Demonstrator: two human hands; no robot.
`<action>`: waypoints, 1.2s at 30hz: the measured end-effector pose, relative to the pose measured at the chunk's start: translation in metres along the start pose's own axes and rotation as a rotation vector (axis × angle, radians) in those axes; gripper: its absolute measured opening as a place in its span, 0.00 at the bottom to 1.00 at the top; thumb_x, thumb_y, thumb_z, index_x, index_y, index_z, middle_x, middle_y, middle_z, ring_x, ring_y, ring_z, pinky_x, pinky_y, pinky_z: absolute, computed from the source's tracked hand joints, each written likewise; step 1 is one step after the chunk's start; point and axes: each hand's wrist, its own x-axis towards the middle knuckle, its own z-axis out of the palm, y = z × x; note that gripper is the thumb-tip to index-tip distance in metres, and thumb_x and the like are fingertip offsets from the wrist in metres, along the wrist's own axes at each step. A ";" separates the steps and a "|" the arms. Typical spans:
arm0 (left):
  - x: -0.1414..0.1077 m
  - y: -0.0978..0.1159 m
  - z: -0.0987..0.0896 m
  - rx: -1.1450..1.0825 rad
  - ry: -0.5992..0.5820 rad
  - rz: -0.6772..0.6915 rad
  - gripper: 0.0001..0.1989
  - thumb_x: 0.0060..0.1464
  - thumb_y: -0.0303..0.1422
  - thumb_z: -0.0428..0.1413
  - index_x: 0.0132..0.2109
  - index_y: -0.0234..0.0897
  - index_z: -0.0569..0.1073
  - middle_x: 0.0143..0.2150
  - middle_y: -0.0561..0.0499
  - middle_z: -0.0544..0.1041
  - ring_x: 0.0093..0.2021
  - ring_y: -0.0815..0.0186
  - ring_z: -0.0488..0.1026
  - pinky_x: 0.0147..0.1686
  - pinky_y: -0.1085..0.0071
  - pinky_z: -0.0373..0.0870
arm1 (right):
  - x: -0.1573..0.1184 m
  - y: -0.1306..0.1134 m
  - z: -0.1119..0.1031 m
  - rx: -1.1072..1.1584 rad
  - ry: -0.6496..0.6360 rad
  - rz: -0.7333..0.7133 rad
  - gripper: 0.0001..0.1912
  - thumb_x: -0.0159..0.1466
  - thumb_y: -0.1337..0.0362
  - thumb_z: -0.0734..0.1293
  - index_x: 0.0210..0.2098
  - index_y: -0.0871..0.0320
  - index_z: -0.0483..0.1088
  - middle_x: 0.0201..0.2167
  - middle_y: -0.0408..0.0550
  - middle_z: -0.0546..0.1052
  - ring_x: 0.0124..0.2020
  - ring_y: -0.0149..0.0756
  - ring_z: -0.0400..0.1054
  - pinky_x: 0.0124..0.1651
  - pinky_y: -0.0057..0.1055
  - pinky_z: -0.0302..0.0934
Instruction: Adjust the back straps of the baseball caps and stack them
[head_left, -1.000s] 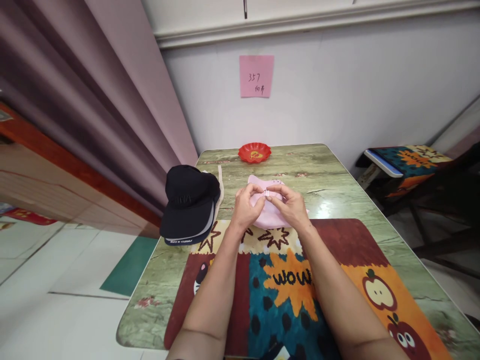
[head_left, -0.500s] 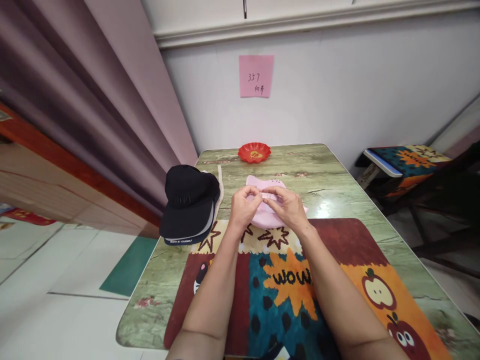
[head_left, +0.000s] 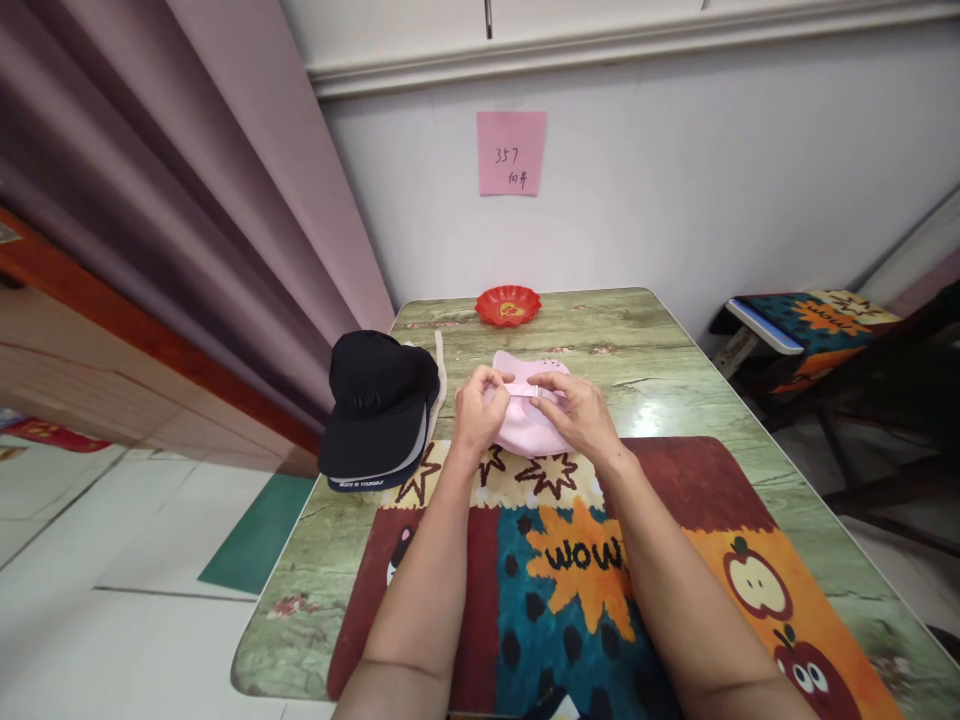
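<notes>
A pink cap (head_left: 525, 435) lies on the green marbled table (head_left: 600, 330), partly hidden under my hands. My left hand (head_left: 482, 408) pinches one end of the cap's narrow pink strap. Facing it, my right hand (head_left: 574, 408) holds the strap's other side between thumb and fingers, at a small light-coloured buckle. The strap is stretched between the two hands, just above the rest of the cap.
Stacked dark caps (head_left: 379, 400) sit at the table's left edge, a pale strap beside them. A red scalloped dish (head_left: 508, 306) stands near the wall. A colourful mat (head_left: 697, 490) covers the near part. Another small table (head_left: 817, 315) is at the right.
My hands have moved apart, the left one to the left and the right one slightly to the right. More of the pink strap shows between them.
</notes>
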 end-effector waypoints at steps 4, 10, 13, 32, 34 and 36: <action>-0.001 0.002 0.001 0.052 -0.121 -0.017 0.07 0.52 0.37 0.61 0.36 0.39 0.77 0.37 0.49 0.82 0.41 0.59 0.77 0.42 0.67 0.70 | 0.001 -0.005 -0.004 0.023 -0.017 -0.027 0.13 0.65 0.59 0.70 0.49 0.50 0.78 0.44 0.48 0.84 0.46 0.46 0.77 0.56 0.46 0.65; 0.004 -0.010 -0.006 -0.128 -0.055 -0.149 0.13 0.49 0.42 0.64 0.30 0.36 0.76 0.25 0.55 0.74 0.26 0.68 0.67 0.29 0.73 0.62 | -0.006 0.011 -0.048 -0.072 -0.125 0.139 0.22 0.62 0.49 0.72 0.53 0.51 0.77 0.46 0.49 0.83 0.46 0.49 0.77 0.45 0.41 0.68; 0.005 -0.012 -0.007 -0.162 0.002 -0.194 0.13 0.46 0.42 0.65 0.29 0.36 0.76 0.24 0.56 0.72 0.25 0.69 0.65 0.27 0.73 0.60 | -0.010 0.023 -0.063 -0.071 -0.243 0.183 0.15 0.62 0.49 0.70 0.39 0.52 0.80 0.33 0.45 0.83 0.35 0.44 0.75 0.36 0.35 0.66; -0.006 0.024 0.000 -0.189 -0.136 -0.100 0.10 0.50 0.39 0.63 0.31 0.36 0.78 0.30 0.53 0.78 0.31 0.66 0.71 0.33 0.72 0.66 | -0.001 -0.045 -0.010 0.027 0.092 -0.116 0.11 0.68 0.66 0.64 0.44 0.52 0.78 0.44 0.50 0.81 0.41 0.41 0.75 0.46 0.37 0.70; -0.007 0.029 -0.001 -0.221 -0.169 -0.103 0.10 0.51 0.39 0.61 0.31 0.36 0.77 0.29 0.52 0.77 0.31 0.66 0.71 0.33 0.72 0.67 | -0.002 -0.046 -0.007 0.015 0.094 -0.119 0.11 0.69 0.66 0.63 0.44 0.51 0.78 0.42 0.49 0.81 0.42 0.41 0.75 0.48 0.37 0.70; -0.007 0.030 -0.004 -0.300 -0.220 -0.135 0.12 0.53 0.41 0.60 0.32 0.35 0.77 0.30 0.51 0.77 0.30 0.67 0.71 0.33 0.72 0.66 | -0.002 -0.044 -0.009 0.010 0.113 -0.111 0.12 0.69 0.67 0.63 0.44 0.51 0.78 0.40 0.48 0.81 0.42 0.41 0.76 0.49 0.37 0.70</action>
